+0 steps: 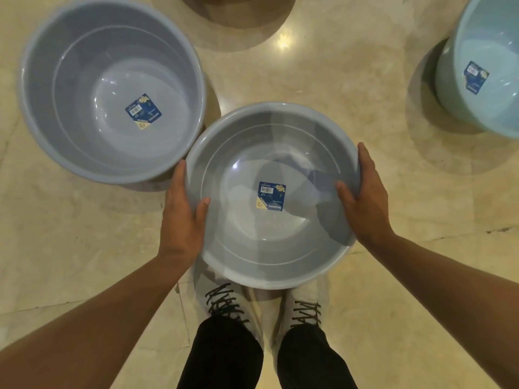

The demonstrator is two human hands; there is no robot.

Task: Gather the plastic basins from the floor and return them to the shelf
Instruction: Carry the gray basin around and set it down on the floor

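A small grey plastic basin (247, 259) with a blue label inside is held above my feet. My left hand (182, 217) grips its left rim, thumb inside. My right hand (365, 200) grips its right rim, thumb inside as well. A larger grey basin (56, 130) with the same label stands on the floor at the upper left, its rim almost touching the held one. A pale turquoise basin (460, 102) stands on the floor at the right edge, partly cut off.
The floor (323, 80) is glossy beige marble tile. A brown round object (238, 7) sits at the top centre, mostly out of frame. My white shoes with black laces (230, 304) stand directly beneath the held basin.
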